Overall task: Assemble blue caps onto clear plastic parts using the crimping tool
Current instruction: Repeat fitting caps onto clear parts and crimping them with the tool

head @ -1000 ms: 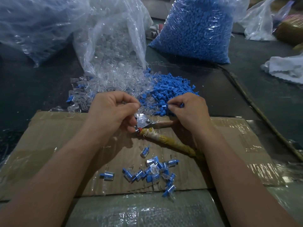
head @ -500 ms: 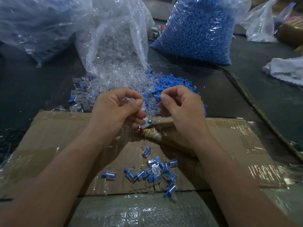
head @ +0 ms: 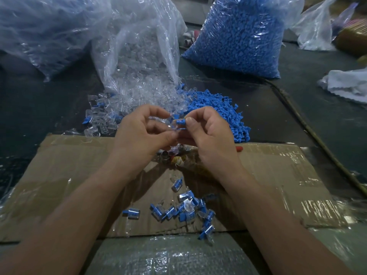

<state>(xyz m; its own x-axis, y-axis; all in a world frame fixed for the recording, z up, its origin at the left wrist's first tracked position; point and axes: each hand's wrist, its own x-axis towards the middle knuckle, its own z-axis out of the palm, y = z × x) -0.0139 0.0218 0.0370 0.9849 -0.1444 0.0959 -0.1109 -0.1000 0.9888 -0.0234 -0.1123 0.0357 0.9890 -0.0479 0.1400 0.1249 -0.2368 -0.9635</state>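
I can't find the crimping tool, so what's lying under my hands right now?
The crimping tool lies on the cardboard beneath the left hand and right hand. Only its metal head and yellow-wrapped handle stub show; the right hand covers the remaining handles.

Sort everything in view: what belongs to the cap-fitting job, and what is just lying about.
In the job: left hand, clear part, right hand, blue cap, crimping tool, pile of blue caps, pile of clear parts, finished pieces, cardboard sheet.
Lying about: white cloth, crumpled plastic bag, thin stick.
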